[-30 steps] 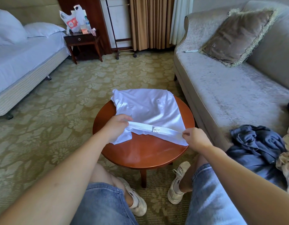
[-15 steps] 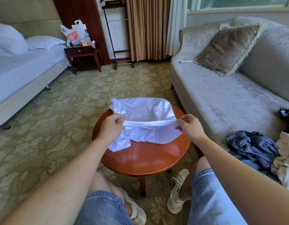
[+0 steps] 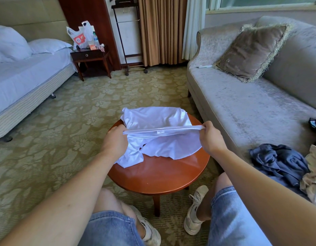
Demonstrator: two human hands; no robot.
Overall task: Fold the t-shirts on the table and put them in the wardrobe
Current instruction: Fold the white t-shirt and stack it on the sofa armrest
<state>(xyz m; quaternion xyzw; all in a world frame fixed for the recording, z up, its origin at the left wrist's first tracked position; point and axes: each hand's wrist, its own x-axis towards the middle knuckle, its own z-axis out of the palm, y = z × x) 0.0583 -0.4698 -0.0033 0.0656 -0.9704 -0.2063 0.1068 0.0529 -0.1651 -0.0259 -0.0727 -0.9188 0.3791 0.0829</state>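
Note:
A white t-shirt (image 3: 159, 121) lies partly folded on the round red-brown table (image 3: 159, 176). Its near edge, with a small label, is stretched into a taut band lifted above the table. My left hand (image 3: 114, 141) grips the band's left end and my right hand (image 3: 209, 137) grips its right end. A loose flap of the shirt hangs down onto the table under my left hand. A crumpled dark blue garment (image 3: 279, 160) and a beige one (image 3: 313, 176) lie on the sofa to my right. No wardrobe is in sight.
A grey sofa (image 3: 242, 107) with a brown cushion (image 3: 251, 52) runs along the right. A bed (image 3: 20, 82) stands at the left, a dark nightstand (image 3: 90, 57) with plastic bags behind it. Patterned carpet lies beyond the table. My knees and white shoes are under the table's near edge.
Both hands have lifted the shirt's near edge off the table and carried it away from me over the rest of the shirt, pulling it tighter. The view has tilted up.

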